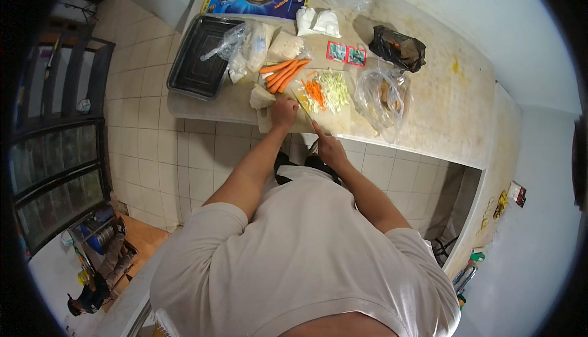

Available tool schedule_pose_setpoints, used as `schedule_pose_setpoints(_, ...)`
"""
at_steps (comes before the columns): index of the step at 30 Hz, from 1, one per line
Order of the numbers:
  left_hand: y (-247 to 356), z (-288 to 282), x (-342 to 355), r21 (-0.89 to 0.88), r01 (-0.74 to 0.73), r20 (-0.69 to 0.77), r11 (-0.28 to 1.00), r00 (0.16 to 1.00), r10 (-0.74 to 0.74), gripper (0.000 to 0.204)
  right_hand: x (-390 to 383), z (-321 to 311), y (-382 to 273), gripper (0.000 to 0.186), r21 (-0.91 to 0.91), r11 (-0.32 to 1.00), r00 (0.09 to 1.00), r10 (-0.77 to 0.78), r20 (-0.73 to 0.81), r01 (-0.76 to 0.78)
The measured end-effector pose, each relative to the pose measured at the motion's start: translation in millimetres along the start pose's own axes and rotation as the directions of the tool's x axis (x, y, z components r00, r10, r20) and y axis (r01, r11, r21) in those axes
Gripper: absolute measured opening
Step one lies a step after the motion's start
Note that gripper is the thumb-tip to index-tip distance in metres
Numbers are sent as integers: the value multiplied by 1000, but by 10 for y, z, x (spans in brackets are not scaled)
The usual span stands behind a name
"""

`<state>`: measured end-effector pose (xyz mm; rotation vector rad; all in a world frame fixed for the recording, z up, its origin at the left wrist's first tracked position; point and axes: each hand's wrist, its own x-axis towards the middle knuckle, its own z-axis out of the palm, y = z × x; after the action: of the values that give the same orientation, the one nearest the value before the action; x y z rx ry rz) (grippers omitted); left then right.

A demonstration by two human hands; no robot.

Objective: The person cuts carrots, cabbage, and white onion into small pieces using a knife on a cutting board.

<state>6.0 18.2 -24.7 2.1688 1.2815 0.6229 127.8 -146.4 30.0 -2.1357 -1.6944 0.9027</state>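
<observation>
A pale, tiled room with a long table (447, 116) set against a white wall (484, 6).
The table's cream-coloured top is marked with stains, a small yellow one among them, and its front is open to the floor (139, 110) of square, light tiles with dark joints. On the right a second wall (545, 172), plain and bluish-white, curves toward the rim. Down the left side stands a dark-framed structure (55, 159) with barred upper sections and cloudy panes below; whether it is a window or a cabinet cannot be told. Beyond a pale ledge (131, 291) at lower left, the ground (147, 233) turns orange. Light falls softly, with shadow under the table's right end.
</observation>
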Motion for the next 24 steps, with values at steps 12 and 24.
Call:
schedule_pose_setpoints(12, 35, -19, -3, 5, 231, 66, 973, 971, -231, 7, -295, -30, 109, 68, -18, 992, 992, 123, 37, -122)
schedule_pose_setpoints(24, -3, -30, 8, -50, 224, 86, 973, 972, -219, 12, -122, -44, -80, 67, 59, 994, 996, 88, 8, -88)
